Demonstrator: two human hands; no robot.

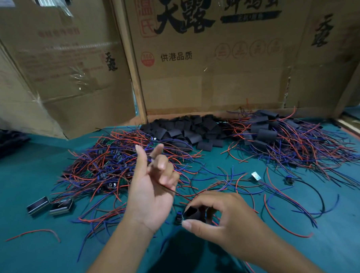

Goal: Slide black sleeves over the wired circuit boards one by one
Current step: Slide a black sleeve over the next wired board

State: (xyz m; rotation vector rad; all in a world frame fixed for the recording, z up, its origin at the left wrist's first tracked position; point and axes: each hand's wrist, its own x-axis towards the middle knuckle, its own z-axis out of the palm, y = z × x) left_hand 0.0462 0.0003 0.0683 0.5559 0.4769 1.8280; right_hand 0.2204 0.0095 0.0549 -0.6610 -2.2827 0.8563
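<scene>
My right hand (219, 216) pinches a black sleeve (194, 213) between thumb and fingers, low over the green table. A small circuit board (179, 216) pokes out at the sleeve's left end. My left hand (152, 182) is raised palm-up, with its curled fingers holding thin wires (168, 188) that run down toward the sleeve. A heap of bare wired boards (103, 166) lies left of centre. Loose black sleeves (187, 128) are piled at the back. Sleeved boards with red and blue wires (278, 136) lie heaped at the back right.
Cardboard boxes (198, 65) wall off the back of the green table (294, 244). Two small dark rectangular housings (50, 206) lie at the left. A loose board (256, 176) and another small part (289, 180) lie among stray wires at the right. A red wire (34, 233) lies alone at front left.
</scene>
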